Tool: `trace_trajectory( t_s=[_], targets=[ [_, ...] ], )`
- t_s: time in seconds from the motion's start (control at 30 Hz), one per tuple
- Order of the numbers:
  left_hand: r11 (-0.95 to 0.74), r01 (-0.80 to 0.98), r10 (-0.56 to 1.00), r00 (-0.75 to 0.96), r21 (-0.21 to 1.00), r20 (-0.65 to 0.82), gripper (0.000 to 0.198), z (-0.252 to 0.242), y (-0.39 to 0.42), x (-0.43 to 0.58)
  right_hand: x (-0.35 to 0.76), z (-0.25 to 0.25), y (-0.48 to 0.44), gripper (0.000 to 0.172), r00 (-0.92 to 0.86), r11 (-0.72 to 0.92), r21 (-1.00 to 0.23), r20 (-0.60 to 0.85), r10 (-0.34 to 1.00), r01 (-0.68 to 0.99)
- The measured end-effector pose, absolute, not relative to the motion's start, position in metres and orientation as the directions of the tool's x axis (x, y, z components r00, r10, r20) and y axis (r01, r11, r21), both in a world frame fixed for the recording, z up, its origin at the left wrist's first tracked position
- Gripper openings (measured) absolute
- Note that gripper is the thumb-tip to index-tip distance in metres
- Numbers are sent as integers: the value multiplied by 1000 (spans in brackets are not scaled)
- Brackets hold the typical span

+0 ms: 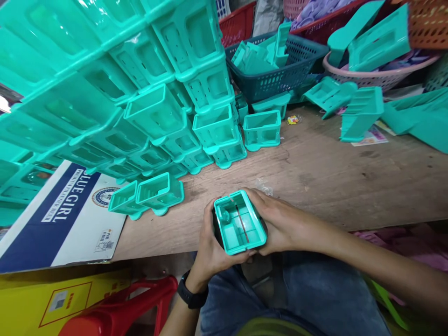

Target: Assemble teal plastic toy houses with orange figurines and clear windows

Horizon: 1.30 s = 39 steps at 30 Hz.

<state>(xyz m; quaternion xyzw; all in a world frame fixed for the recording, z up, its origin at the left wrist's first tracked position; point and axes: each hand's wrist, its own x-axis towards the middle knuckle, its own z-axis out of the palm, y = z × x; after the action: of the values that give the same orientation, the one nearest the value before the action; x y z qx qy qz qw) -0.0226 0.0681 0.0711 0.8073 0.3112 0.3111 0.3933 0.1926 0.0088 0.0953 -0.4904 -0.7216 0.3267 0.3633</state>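
Observation:
Both my hands hold one small teal plastic box [240, 223] at the near edge of the wooden table [332, 177], its open side facing up. A thin metal strip runs across its inside. My left hand [210, 247] wraps round the box's left side and bottom, fingers closed on it. A black watch sits on that wrist. My right hand [280, 224] grips the box's right side, fingers curled behind it.
A tall leaning stack of identical teal boxes [140, 93] fills the left. Two more boxes [147, 196] lie beside a blue and white carton [63, 214]. Baskets with teal parts [276, 65] stand at the back. A red stool [119, 308] is below left.

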Motion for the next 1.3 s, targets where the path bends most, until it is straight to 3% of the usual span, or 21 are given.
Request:
trace_trajectory(
  t_s=[0.53, 0.83, 1.1, 1.3],
  targets=[
    [-497, 293, 755, 609, 817, 241, 112, 74, 70, -21, 197, 97, 9, 75, -287, 329, -811, 208, 935, 483],
    [-499, 305, 757, 609, 811, 237, 115, 73, 67, -23, 192, 98, 11, 82, -265, 305, -804, 191, 945, 510],
    [-492, 349, 779, 585, 798, 225, 109, 77, 66, -17, 199, 88, 13, 103, -310, 358, -796, 225, 924, 489],
    [-502, 304, 762, 599, 810, 247, 113, 74, 67, -20, 199, 91, 12, 96, -295, 328, -816, 202, 934, 476]
  ],
)
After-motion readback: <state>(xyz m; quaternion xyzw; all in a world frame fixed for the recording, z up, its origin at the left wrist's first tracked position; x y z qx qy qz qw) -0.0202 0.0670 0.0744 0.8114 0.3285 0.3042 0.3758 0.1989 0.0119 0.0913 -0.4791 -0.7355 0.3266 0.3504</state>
